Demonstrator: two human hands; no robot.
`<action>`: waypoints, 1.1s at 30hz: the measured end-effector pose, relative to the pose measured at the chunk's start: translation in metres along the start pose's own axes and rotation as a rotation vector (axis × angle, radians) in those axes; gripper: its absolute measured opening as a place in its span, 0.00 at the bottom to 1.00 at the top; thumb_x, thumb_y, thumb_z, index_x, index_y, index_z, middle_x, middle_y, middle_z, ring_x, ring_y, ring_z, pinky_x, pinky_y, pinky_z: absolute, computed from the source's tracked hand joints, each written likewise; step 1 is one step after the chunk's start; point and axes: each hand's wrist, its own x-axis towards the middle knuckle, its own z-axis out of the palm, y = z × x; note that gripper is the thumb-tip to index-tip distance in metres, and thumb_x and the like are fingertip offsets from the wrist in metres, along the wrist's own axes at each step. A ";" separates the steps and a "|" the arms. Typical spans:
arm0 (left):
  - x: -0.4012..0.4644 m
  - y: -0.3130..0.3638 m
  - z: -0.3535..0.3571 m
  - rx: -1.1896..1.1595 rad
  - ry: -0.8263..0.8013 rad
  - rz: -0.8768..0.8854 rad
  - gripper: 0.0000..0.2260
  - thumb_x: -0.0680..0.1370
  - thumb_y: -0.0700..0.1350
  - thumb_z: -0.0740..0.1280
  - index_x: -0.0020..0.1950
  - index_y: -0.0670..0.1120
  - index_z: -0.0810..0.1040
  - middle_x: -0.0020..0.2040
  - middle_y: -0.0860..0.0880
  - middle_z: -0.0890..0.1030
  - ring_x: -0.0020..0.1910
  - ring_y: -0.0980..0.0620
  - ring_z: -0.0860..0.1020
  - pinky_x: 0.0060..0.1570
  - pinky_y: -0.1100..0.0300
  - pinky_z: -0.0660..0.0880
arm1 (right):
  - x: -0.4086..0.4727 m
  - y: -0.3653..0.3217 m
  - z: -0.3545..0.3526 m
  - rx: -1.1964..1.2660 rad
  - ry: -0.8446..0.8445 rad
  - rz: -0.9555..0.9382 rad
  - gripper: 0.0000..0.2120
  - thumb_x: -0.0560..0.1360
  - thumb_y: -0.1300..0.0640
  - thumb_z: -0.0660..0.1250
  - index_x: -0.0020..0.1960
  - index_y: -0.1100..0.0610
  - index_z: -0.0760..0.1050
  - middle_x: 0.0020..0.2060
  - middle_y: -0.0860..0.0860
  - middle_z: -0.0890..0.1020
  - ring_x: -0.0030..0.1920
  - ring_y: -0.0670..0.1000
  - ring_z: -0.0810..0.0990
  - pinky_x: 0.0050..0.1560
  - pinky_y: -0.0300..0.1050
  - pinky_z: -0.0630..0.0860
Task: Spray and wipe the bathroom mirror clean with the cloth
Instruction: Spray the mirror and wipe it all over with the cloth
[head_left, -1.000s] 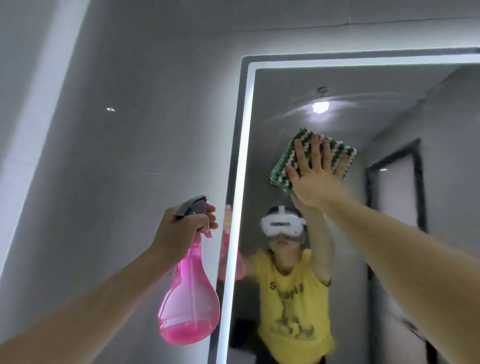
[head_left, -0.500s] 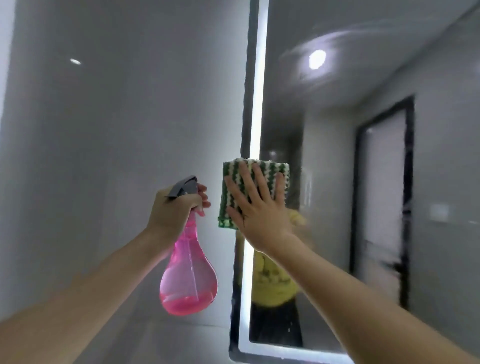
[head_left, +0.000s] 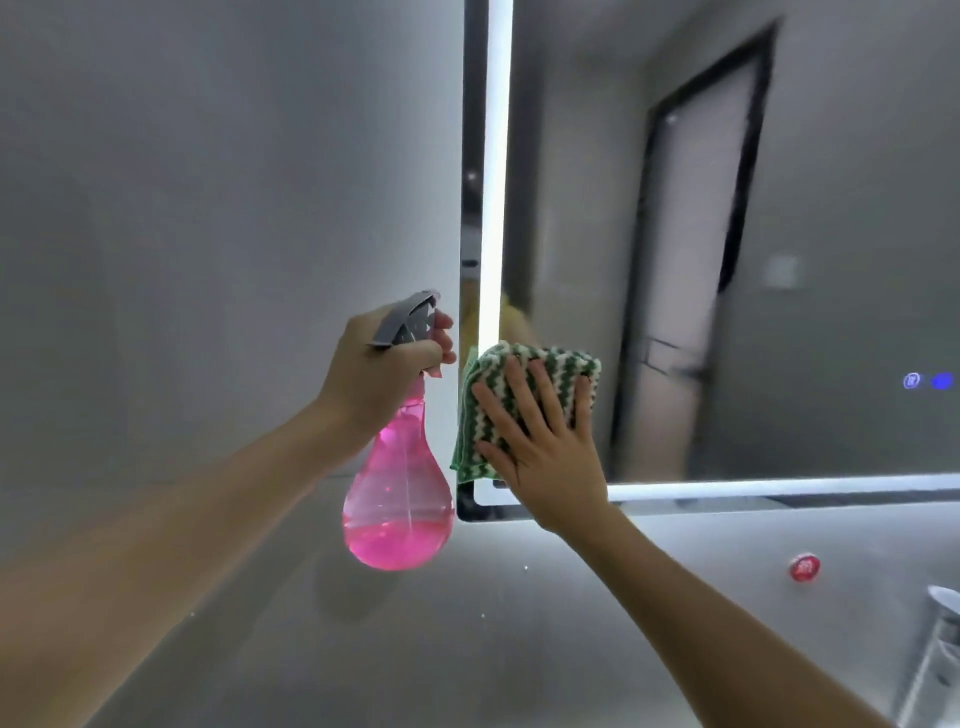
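The lit-edged bathroom mirror (head_left: 831, 234) fills the upper right; its bottom left corner sits near the frame's middle. My right hand (head_left: 540, 441) presses a folded green-and-white striped cloth (head_left: 524, 369) flat against the glass at that corner, fingers spread and straight. Just left of the mirror's edge, my left hand (head_left: 379, 374) grips the grey trigger head of a pink spray bottle (head_left: 397, 499), which hangs upright with pink liquid in its lower part.
Grey wall surrounds the mirror on the left and below. A small red round sticker (head_left: 804, 567) is on the wall under the mirror. A white fixture (head_left: 935, 654) pokes in at the lower right. Blue touch icons (head_left: 927, 380) glow on the mirror's right side.
My right hand has slid the cloth down the mirror's left side, from near the top to the bottom left corner. The view has tilted down. The bottle hand stays beside the frame.
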 end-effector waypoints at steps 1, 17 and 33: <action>-0.001 -0.004 0.002 0.017 -0.014 0.007 0.13 0.71 0.27 0.60 0.47 0.41 0.77 0.42 0.40 0.80 0.40 0.48 0.80 0.44 0.60 0.79 | -0.012 0.000 0.003 0.003 -0.002 0.012 0.27 0.81 0.42 0.49 0.77 0.49 0.51 0.77 0.54 0.51 0.77 0.57 0.48 0.73 0.65 0.42; -0.013 -0.023 0.059 -0.024 -0.084 -0.050 0.11 0.68 0.26 0.65 0.44 0.38 0.79 0.39 0.43 0.81 0.36 0.55 0.80 0.36 0.68 0.75 | -0.102 0.038 0.025 -0.033 0.072 -0.012 0.25 0.81 0.42 0.53 0.76 0.46 0.56 0.76 0.51 0.55 0.76 0.53 0.53 0.72 0.63 0.52; 0.003 0.008 0.141 0.009 -0.047 0.016 0.14 0.67 0.31 0.69 0.50 0.40 0.79 0.39 0.44 0.83 0.38 0.50 0.82 0.38 0.62 0.78 | -0.091 0.155 -0.005 -0.020 0.066 0.154 0.26 0.82 0.42 0.46 0.77 0.46 0.49 0.77 0.52 0.50 0.76 0.55 0.52 0.71 0.67 0.52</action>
